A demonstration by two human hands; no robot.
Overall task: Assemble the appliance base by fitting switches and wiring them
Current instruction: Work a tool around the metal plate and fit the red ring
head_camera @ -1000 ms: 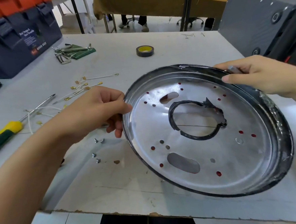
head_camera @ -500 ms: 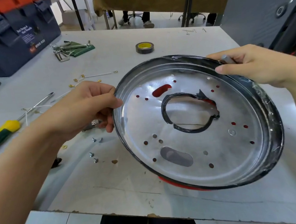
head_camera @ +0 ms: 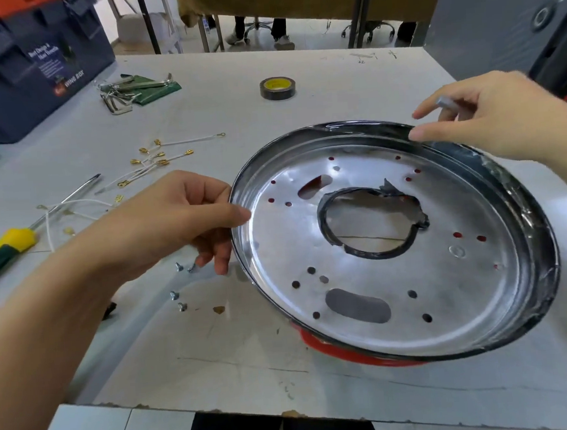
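- While the left hand [head_camera: 178, 218] pinched the near-left rim of the metal base plate [head_camera: 397, 274], thumb on the inside and fingers curled beneath, that rim looked the sensible place to hold: thin sheet metal, probably light and stiff, but likely sharp-edged and slippery where polished.
- Lying left of the plate on the table [head_camera: 217, 347] were a yellow-and-green screwdriver [head_camera: 6, 247], white wires with gold terminals [head_camera: 157, 156] and a few small screws [head_camera: 180, 299], all apart from the plate.
- Tilted, the base plate sat right of centre, its far-left side lifted and its near edge resting over a red part [head_camera: 352, 352] showing underneath; how firmly it sat I could not tell.
- Its look was shiny and shallow like a dish, with a dark taped rim, many small holes, two oblong slots, and a large central opening edged with ragged black tape.
- At the far-right rim, the right hand [head_camera: 490, 119] had its thumb tip touching the edge, while its upper fingers pinched a small grey cylindrical piece [head_camera: 447, 102]; the rest stayed loosely spread.
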